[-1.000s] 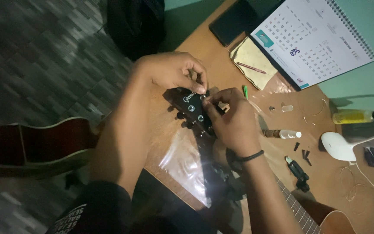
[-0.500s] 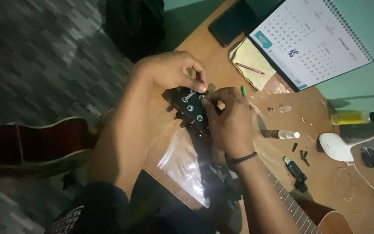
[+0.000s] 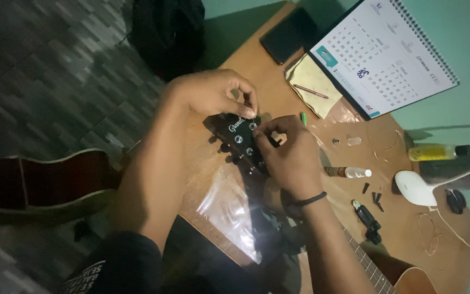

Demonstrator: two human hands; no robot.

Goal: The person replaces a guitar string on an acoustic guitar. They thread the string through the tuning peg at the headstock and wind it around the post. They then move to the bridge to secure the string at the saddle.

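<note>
Nearest me, my left forearm runs up from a dark sleeve over a creased sheet of clear plastic film (image 3: 229,209) that catches the light on the brown wooden tabletop (image 3: 441,239); my right hand (image 3: 292,158), a thin black band at its wrist, lies over the glossy black guitar headstock (image 3: 239,139), its fingers curled closed at the top edge, though I cannot tell what they pinch; my left hand (image 3: 213,92) comes in from above, thumb and forefinger pressed together on something small at one of the round silver tuning posts (image 3: 253,126), too fine to make out; I judge the step in hand to be work at that post, likely feeding or seating a string; the next move calls for a steady headstock and a fine pinch, since the part is thin and slippery; the neck runs back toward me on the right, frets showing; beyond lie a small black winder tool (image 3: 366,220), loose black pegs (image 3: 375,196), a slim white-capped bottle (image 3: 348,172), a white dome lamp base (image 3: 415,188), a yellow tube (image 3: 433,152); farthest, a yellowed cloth (image 3: 312,90) and a white spiral-bound desk calendar (image 3: 382,54).
</note>
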